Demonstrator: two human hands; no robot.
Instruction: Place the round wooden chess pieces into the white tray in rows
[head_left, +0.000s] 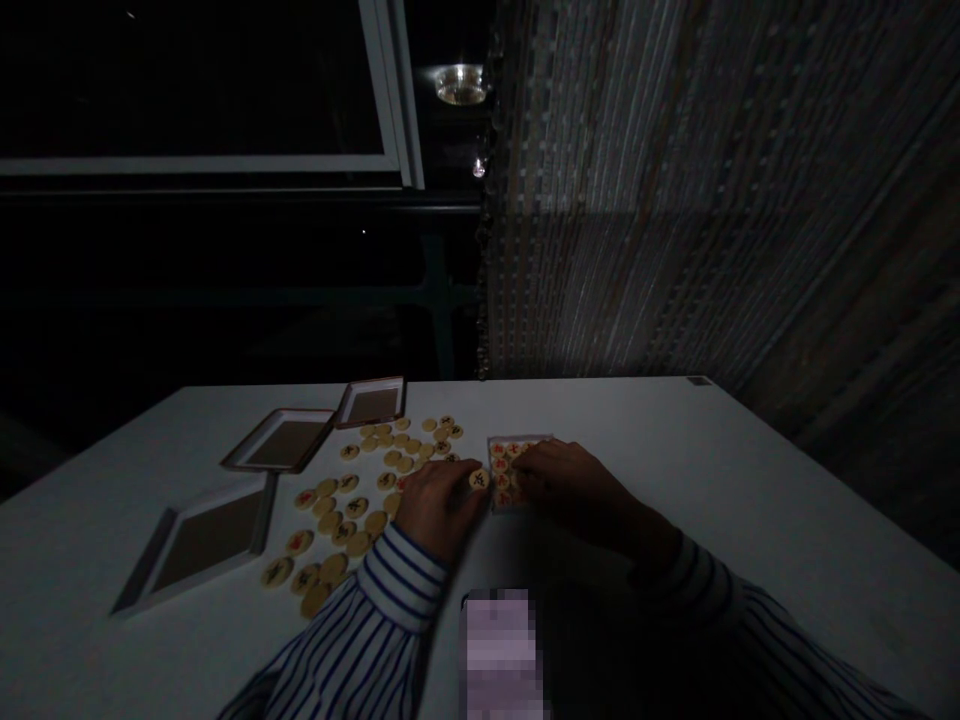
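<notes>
My left hand (439,505) pinches a round xiangqi piece (478,480) with a dark character, just left of a small shallow box (520,438). Inside the box sit rows of red-marked xiangqi pieces (500,465). My right hand (559,485) reaches over the right part of the box, covering many of its pieces. Its fingers are bent down and drawn together among them; whatever they hold is hidden. Loose xiangqi pieces (328,522), some blank side up and others with red or dark characters, lie scattered left of my left hand.
Three shallow trays or lids stand on the white table (652,440): a white-walled one (142,565) at left and two brown-rimmed ones (247,440) (375,381) behind it. A phone with a blurred screen (501,650) lies in front. A string curtain (600,200) hangs beyond the table.
</notes>
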